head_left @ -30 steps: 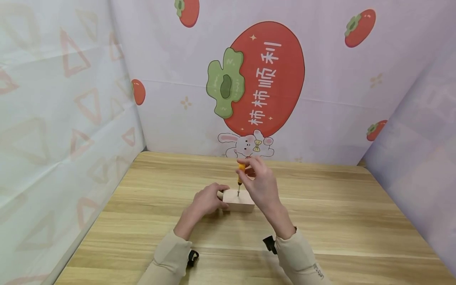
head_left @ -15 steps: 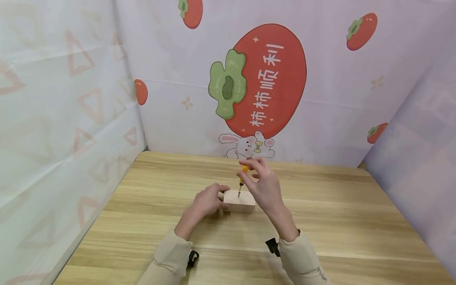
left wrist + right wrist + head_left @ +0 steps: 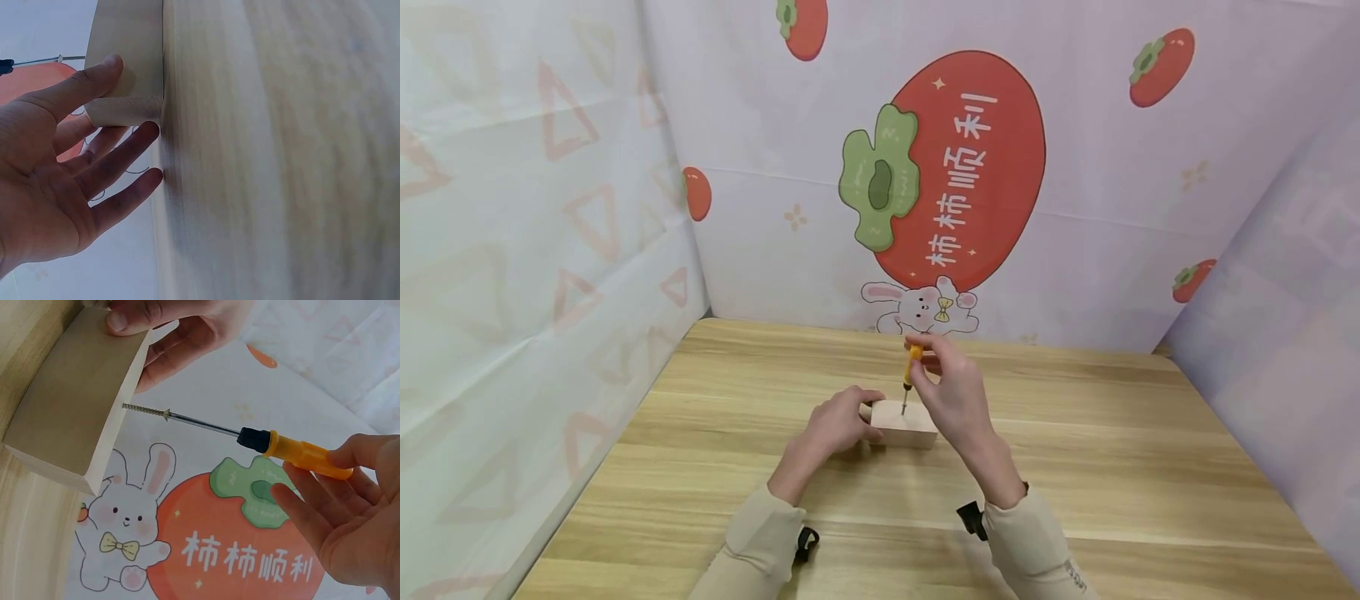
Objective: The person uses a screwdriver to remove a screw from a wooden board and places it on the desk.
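A pale wooden block lies on the table. My left hand grips its left end, thumb on the near side and other fingers behind; in the left wrist view the lower fingers spread, their tips by the tabletop. From the block's top face a threaded screw stands up, part of its thread showing. The screwdriver, with a yellow handle, black collar and thin metal shaft, meets the screw head in line with it. My right hand pinches the handle near its top end between thumb and fingers.
The wood-grain table spreads around the block. A printed cloth with red fruit and a rabbit hangs behind its back edge. Cloth walls flank both sides. Dark straps sit at both wrists.
My right thumb and fingers have shifted on the screwdriver handle, looser half a second ago and closer round it now. The screwdriver leans slightly more to the right. My left hand stays put.
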A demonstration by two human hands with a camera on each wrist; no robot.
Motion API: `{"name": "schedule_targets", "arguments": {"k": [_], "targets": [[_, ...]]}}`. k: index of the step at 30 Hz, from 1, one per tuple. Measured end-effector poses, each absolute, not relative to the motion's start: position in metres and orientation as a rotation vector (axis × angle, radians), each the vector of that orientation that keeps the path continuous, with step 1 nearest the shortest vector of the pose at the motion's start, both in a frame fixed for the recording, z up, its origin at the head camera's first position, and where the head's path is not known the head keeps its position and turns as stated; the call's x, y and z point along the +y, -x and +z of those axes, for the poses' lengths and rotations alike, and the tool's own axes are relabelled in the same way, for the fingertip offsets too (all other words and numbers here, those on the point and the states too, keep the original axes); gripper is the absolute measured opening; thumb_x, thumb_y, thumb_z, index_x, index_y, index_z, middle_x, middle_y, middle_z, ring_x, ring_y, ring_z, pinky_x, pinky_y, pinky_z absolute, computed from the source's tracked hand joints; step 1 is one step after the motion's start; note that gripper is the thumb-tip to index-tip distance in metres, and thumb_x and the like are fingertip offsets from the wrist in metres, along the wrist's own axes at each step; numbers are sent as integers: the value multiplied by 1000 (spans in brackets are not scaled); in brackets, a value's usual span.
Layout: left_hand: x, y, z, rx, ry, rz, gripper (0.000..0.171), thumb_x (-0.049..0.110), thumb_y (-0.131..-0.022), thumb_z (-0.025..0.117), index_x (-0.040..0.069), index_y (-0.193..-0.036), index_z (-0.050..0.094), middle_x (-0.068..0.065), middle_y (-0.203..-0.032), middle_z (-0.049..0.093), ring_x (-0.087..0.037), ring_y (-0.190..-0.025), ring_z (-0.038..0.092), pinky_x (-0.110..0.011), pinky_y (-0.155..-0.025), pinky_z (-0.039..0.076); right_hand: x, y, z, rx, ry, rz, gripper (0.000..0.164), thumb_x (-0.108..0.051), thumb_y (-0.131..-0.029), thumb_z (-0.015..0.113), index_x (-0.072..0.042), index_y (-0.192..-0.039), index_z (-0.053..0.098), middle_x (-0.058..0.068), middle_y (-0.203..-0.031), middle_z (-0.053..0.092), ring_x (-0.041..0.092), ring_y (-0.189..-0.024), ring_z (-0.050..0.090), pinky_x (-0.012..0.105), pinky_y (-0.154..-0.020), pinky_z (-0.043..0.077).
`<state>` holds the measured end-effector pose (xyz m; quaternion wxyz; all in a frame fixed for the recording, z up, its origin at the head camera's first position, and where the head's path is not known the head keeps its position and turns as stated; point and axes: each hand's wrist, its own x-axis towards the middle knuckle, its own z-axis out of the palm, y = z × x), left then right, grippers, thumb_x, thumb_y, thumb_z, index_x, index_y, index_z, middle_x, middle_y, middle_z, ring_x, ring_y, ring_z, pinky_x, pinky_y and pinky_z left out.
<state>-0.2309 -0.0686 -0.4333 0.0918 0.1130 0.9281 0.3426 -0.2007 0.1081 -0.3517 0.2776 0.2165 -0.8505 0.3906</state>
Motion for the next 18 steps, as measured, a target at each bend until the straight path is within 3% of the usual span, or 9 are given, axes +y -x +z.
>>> {"name": "schedule_targets", "arguments": {"k": [3, 7, 10, 18], "targets": [[-68, 231, -433, 2760, -341, 1012, 64, 27, -73, 89, 22, -132, 65, -4, -126, 63, -16, -95, 67, -38, -76, 48, 108, 200, -352, -2276, -579, 1039, 28, -4, -86, 75, -8, -113, 70, 7, -107, 67, 24, -89, 72, 42, -76, 61], [-68, 231, -433, 2762, -344, 1006, 63, 27, -74, 89, 21, -132, 66, -5, -127, 63, -16, -95, 67, -38, -76, 48, 108, 200, -352, -2274, -565, 1020, 27, -13, -84, 80, -9, -109, 72, 6, -98, 60, 20, -79, 72, 35, -69, 62], [-67, 231, -434, 2765, -344, 1003, 63, 28, -73, 89, 21, -132, 65, -5, -128, 63, -17, -95, 66, -38, -76, 48, 108, 199, -351, -2275, -559, 1015, 27, -9, -83, 80, -8, -109, 73, 6, -94, 60, 20, -76, 73, 31, -68, 61], [-68, 232, -435, 2770, -337, 1005, 65, 29, -72, 90, 23, -132, 66, -4, -129, 63, -17, -99, 66, -38, -76, 49, 109, 199, -350, -2278, -565, 1078, 29, 2, -86, 70, -4, -114, 67, 11, -101, 69, 25, -81, 74, 38, -74, 62]]}}
